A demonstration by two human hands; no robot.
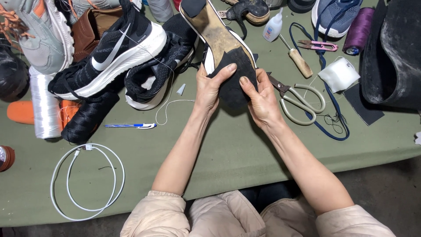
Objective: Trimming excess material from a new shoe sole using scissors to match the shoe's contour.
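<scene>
Both hands hold a shoe [218,33] sole-up over the green table [228,149]. The left hand [208,90] grips the forefoot from its own side, thumb pressed flat on the black sole patch [232,83]. The right hand [262,98] clasps the opposite edge, thumb also on the patch, fingers wrapped under and out of sight. So both grips are closed on the shoe, with the patch between the two thumbs. The tan shank and black heel run away from the hands, toward the far side.

Just outside the right hand lie scissors [298,98], nearly touching its knuckles; beyond them an awl [299,61] and a white glue bottle [272,27]. Outside the left hand sits a black sneaker [114,52], with a blue pen [131,126] nearer the forearm. A white cable [87,180] coils well apart, on the left arm's side.
</scene>
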